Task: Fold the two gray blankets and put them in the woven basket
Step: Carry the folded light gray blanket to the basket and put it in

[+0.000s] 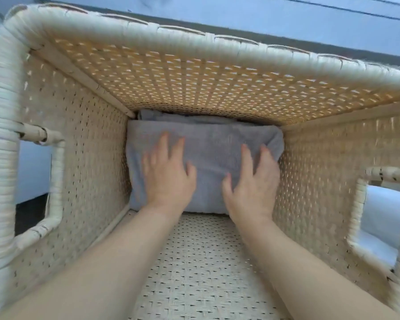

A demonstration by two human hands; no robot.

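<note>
I look straight down into the cream woven basket [86, 158]. A folded gray blanket [208, 144] lies flat at its bottom. Behind it, at the far wall, the edge of a second gray blanket [183, 116] shows from underneath. My left hand [169, 172] lies flat on the top blanket's left half, fingers spread and straight. My right hand [252, 179] presses on the right half, its fingers reaching toward the blanket's right edge. Both forearms reach down inside the basket.
The basket walls close in on all sides, with handle cutouts on the left [32, 181] and right [383, 218]. Its thick wrapped rim [194, 40] runs along the top. A pale blue surface [286, 17] lies beyond it.
</note>
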